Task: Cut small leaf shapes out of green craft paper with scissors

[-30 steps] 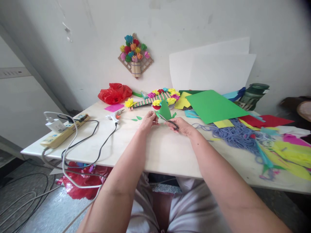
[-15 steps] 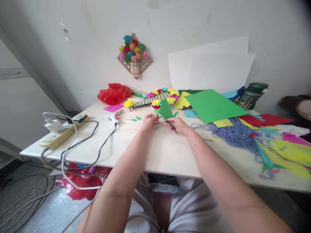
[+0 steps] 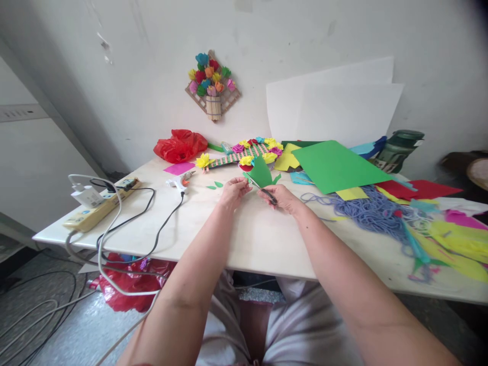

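My right hand (image 3: 281, 198) is closed round the dark handles of a pair of scissors (image 3: 269, 195), whose blades point away and to the left. Pinched in the fingers of my left hand (image 3: 235, 193) is a small piece of green paper (image 3: 247, 176), mostly hidden by the fingertips and close to the scissor blades. Just beyond the blades is a larger cut piece of green paper (image 3: 261, 172). Two small green paper leaves (image 3: 218, 184) lie on the table to the left of my left hand.
A woven strip with paper flowers (image 3: 238, 156) lies behind my hands. At left are a white glue gun (image 3: 177, 183) and a power strip (image 3: 95, 208) with cables. To the right are a green sheet (image 3: 339, 168), blue-grey yarn (image 3: 375, 211), coloured paper scraps and a dark green bottle (image 3: 400, 150).
Both hands stay almost in place, still holding the scissors and the small paper piece. The scissor handles look slightly wider in my right hand. The whole view has shifted a little.
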Demonstrator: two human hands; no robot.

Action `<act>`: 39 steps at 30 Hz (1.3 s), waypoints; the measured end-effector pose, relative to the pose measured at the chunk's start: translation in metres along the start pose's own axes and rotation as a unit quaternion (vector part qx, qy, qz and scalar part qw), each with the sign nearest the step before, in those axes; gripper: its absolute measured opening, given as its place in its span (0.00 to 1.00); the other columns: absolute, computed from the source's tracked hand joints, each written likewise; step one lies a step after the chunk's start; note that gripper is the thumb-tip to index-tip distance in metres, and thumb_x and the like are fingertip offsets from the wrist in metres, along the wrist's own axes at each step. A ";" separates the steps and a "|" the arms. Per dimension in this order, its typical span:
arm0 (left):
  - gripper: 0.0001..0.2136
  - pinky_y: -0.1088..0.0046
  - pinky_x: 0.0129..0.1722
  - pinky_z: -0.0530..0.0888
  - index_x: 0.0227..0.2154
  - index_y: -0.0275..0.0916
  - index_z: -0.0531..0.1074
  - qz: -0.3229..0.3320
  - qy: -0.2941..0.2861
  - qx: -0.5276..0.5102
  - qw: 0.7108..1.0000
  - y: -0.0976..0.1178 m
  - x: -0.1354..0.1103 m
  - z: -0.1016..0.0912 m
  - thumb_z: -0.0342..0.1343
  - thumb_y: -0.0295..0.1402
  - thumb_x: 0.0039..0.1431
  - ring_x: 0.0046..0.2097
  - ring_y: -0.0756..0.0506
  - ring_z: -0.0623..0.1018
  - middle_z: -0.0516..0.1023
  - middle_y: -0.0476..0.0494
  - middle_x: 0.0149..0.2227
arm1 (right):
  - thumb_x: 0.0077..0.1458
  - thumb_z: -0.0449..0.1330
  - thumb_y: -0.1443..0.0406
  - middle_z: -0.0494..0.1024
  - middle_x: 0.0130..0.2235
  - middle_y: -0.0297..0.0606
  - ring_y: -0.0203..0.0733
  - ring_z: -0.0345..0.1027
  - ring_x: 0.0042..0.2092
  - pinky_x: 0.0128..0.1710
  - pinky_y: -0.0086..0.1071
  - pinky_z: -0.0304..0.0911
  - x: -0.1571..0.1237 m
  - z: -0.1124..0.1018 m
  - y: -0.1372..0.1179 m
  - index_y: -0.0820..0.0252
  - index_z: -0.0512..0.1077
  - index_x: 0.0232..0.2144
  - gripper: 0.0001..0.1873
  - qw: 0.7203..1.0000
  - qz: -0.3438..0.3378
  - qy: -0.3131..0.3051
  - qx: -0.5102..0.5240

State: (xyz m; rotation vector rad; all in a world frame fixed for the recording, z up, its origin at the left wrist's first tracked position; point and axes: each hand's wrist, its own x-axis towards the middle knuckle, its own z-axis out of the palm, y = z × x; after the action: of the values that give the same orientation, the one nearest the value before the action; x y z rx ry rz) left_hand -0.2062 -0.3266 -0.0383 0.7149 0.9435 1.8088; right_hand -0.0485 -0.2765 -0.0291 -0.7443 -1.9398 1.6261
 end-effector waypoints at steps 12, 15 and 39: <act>0.06 0.75 0.33 0.71 0.21 0.33 0.66 -0.014 -0.041 0.010 0.999 0.000 -0.002 0.001 0.60 0.23 0.41 0.24 0.54 0.72 0.69 0.50 0.20 | 0.39 0.63 0.59 0.63 0.14 0.26 0.26 0.51 0.14 0.11 0.22 0.48 -0.004 -0.002 -0.004 0.62 0.65 0.21 0.13 1.000 0.015 -0.019 0.008; 0.06 0.73 0.34 0.72 0.21 0.33 0.66 -0.017 -0.043 0.005 0.999 0.001 -0.004 0.002 0.59 0.23 0.41 0.23 0.54 0.72 0.69 0.50 0.20 | 0.39 0.63 0.60 0.62 0.15 0.26 0.25 0.50 0.14 0.11 0.21 0.47 -0.003 -0.002 -0.003 0.63 0.65 0.21 0.13 1.000 0.012 -0.016 0.012; 0.04 0.73 0.33 0.74 0.23 0.30 0.68 -0.051 -0.044 -0.034 0.997 0.006 0.000 -0.010 0.54 0.17 0.43 0.25 0.53 0.73 0.71 0.45 0.22 | 0.39 0.62 0.62 0.61 0.14 0.27 0.25 0.48 0.14 0.11 0.22 0.43 -0.006 0.001 -0.009 0.67 0.70 0.24 0.12 0.999 0.005 -0.006 -0.032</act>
State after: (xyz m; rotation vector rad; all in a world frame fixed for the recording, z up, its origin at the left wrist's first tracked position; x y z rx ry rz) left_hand -0.2170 -0.3314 -0.0392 0.6855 0.8405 1.6974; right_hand -0.0457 -0.2831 -0.0202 -0.7720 -2.0074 1.5834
